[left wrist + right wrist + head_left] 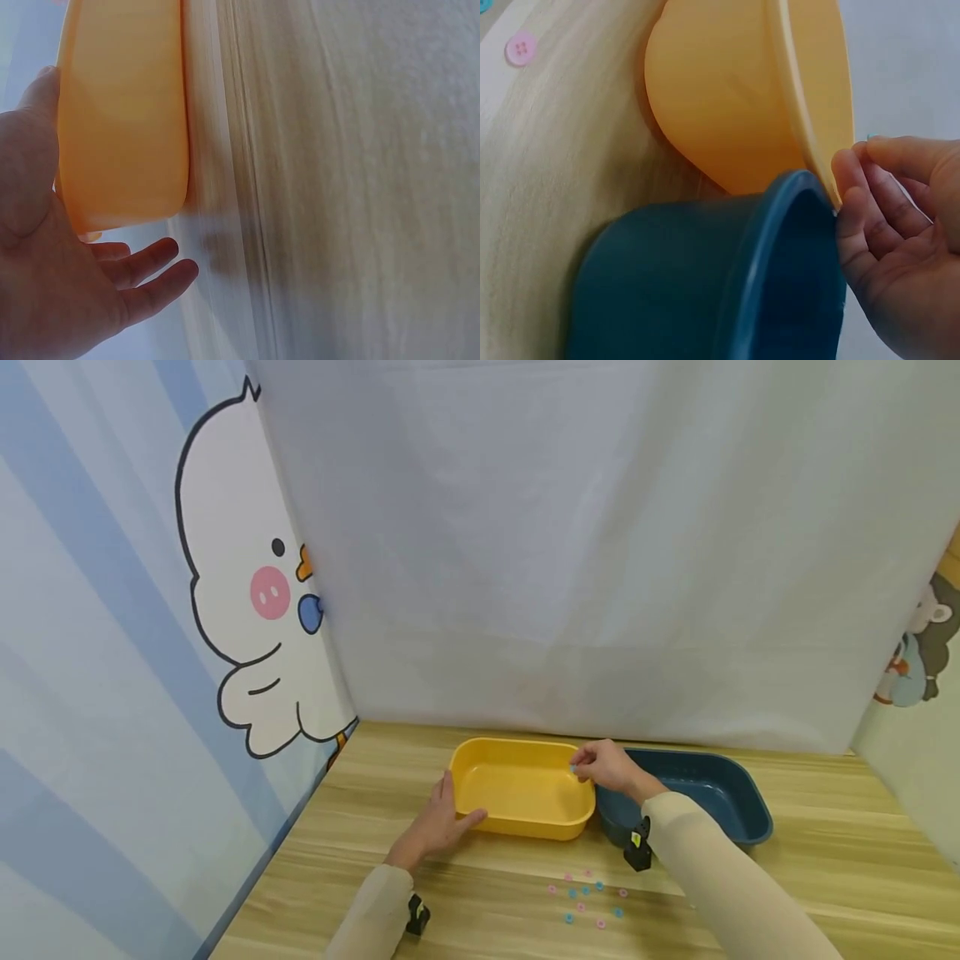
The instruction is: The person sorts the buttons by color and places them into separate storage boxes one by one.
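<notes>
A small blue button (573, 768) is pinched between the thumb and fingertips of my right hand (609, 766), above the right end of a yellow basin (517, 828). Only a sliver of that button shows in the right wrist view. My left hand (438, 821) rests against the basin's near left corner, its thumb at the front rim and its other fingers loosely extended along the left side. On the table in front of the basin lie several loose buttons, some blue and some pink; one pink button (520, 48) shows four holes in the right wrist view.
A dark blue basin (753, 822) stands against the yellow one's right side, partly under my right forearm. Both sit on a wood-grain table (480, 902). Behind them hangs a pale curtain (570, 568), and a wall with a cartoon bird (232, 527) is at the left.
</notes>
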`<act>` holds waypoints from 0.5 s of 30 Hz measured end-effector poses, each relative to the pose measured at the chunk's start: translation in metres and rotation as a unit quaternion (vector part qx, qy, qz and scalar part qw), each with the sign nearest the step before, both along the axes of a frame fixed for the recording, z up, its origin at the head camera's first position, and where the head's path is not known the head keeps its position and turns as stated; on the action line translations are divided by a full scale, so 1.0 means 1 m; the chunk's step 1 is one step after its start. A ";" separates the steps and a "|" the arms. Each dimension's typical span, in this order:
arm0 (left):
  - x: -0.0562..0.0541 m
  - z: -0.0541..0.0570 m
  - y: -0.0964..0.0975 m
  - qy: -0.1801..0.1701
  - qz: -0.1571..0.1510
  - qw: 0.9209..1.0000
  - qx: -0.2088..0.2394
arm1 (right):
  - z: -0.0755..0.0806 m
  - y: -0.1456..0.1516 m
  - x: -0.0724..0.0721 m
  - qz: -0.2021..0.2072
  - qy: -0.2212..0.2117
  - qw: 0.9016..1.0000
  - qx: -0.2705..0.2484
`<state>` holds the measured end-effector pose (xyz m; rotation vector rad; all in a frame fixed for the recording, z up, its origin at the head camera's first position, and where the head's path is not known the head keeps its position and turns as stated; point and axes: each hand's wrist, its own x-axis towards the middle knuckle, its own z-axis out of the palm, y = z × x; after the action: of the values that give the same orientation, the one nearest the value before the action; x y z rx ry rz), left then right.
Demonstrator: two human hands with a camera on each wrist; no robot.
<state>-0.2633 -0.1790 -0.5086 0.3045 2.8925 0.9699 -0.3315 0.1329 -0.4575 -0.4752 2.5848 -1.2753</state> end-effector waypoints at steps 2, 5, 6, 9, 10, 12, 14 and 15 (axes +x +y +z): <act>0.000 0.001 0.001 -0.003 0.000 1.000 -0.005 | -0.001 0.000 -0.001 -0.001 -0.003 1.000 0.000; -0.001 0.001 0.001 -0.005 0.002 1.000 -0.007 | -0.002 0.000 -0.003 -0.006 -0.008 1.000 0.000; -0.001 0.001 0.001 -0.006 0.003 1.000 -0.007 | -0.002 0.000 -0.004 -0.008 -0.010 1.000 -0.001; -0.002 0.000 0.001 -0.008 0.004 1.000 -0.006 | -0.003 -0.001 -0.007 -0.013 -0.019 1.000 -0.005; -0.002 0.000 0.000 -0.009 0.004 1.000 -0.005 | -0.003 -0.001 -0.007 -0.017 -0.022 1.000 -0.007; -0.002 0.000 0.000 -0.013 0.004 1.000 -0.003 | -0.004 -0.002 -0.008 -0.021 -0.028 0.999 -0.010; -0.002 -0.001 0.000 -0.016 0.003 1.000 0.000 | -0.004 -0.002 -0.009 -0.025 -0.031 0.999 -0.013; -0.003 -0.002 0.000 -0.016 0.002 1.000 0.003 | -0.005 -0.003 -0.009 -0.027 -0.031 0.999 -0.013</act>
<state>-0.2661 -0.1791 -0.5102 0.2796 2.8629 0.9738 -0.3408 0.1302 -0.4621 -0.3662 2.5489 -1.3219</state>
